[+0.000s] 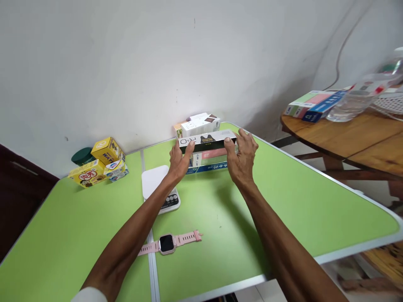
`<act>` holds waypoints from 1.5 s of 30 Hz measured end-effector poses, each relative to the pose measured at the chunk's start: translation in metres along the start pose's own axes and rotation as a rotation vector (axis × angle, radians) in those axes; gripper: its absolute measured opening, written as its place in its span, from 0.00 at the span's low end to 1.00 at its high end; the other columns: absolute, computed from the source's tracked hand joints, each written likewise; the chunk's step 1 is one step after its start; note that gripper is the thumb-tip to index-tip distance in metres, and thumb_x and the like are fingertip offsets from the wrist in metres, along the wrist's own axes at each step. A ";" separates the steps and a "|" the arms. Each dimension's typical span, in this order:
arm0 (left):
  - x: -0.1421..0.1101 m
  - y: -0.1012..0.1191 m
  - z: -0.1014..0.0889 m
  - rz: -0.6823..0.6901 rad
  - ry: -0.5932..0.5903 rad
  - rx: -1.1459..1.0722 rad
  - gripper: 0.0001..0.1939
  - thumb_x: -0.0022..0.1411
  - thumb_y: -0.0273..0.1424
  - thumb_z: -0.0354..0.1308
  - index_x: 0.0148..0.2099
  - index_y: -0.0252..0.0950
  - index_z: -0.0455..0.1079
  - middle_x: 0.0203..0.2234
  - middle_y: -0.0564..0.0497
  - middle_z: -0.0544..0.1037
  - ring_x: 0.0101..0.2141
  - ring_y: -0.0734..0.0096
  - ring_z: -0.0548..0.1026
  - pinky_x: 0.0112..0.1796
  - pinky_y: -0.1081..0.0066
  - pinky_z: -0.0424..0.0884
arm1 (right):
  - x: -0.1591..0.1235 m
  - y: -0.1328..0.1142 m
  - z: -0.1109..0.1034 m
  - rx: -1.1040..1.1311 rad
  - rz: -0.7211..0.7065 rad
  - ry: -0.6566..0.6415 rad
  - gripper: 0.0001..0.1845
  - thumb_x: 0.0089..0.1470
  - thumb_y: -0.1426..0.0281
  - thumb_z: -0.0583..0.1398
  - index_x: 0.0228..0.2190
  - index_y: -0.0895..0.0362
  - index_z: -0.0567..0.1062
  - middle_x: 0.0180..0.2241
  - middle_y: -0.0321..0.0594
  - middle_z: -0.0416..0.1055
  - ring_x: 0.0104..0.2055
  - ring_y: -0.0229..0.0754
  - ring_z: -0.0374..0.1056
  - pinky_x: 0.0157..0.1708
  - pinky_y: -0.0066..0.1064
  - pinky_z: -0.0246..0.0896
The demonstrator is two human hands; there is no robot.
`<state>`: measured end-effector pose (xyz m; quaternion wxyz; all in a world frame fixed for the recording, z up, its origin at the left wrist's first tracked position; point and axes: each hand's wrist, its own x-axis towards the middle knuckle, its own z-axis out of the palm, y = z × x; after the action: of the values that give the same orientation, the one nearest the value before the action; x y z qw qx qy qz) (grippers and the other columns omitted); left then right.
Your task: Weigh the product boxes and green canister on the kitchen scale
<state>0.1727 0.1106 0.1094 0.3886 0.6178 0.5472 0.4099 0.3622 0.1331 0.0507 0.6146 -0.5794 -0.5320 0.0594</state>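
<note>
A long black-and-white box is gripped at both ends between my hands. My left hand holds its left end, thumb on the near face. On the right end, my right hand has its thumb in front and fingers curled behind. Just under and behind it lie a pink-and-white box and a blue box, both partly hidden; I cannot tell whether the held box touches them. A white box stands behind. To the left, a white kitchen scale is partly covered by my left forearm.
A pink-strapped smartwatch lies on the green table near me. Several yellow boxes and a dark green lid sit at the back left. On the right, a round wooden table carries boxes and a plastic bottle.
</note>
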 end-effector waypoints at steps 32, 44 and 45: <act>-0.146 -0.153 -0.118 -0.070 0.554 -0.014 0.45 0.70 0.62 0.45 0.78 0.40 0.48 0.74 0.39 0.57 0.74 0.54 0.54 0.73 0.51 0.46 | -0.126 -0.031 0.037 0.333 0.227 -0.616 0.36 0.65 0.41 0.53 0.50 0.55 0.82 0.53 0.49 0.80 0.56 0.59 0.74 0.57 0.52 0.67; -0.160 -0.125 -0.125 0.002 0.665 -0.037 0.35 0.73 0.55 0.48 0.72 0.39 0.61 0.70 0.39 0.65 0.72 0.54 0.60 0.71 0.54 0.55 | -0.143 -0.110 0.042 0.357 -0.029 -0.680 0.34 0.66 0.45 0.57 0.60 0.54 0.77 0.61 0.51 0.75 0.66 0.58 0.67 0.66 0.58 0.59; -0.160 -0.126 -0.136 0.014 0.712 -0.043 0.35 0.73 0.55 0.49 0.71 0.39 0.62 0.69 0.39 0.67 0.71 0.53 0.62 0.70 0.54 0.57 | -0.145 -0.123 0.050 0.362 -0.051 -0.699 0.34 0.66 0.45 0.56 0.60 0.55 0.77 0.61 0.52 0.75 0.65 0.58 0.67 0.66 0.58 0.60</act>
<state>-0.0094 -0.0320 0.0289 0.1837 0.4317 0.6351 0.6137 0.1969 0.0260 0.0494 0.4898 -0.3932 -0.7043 0.3309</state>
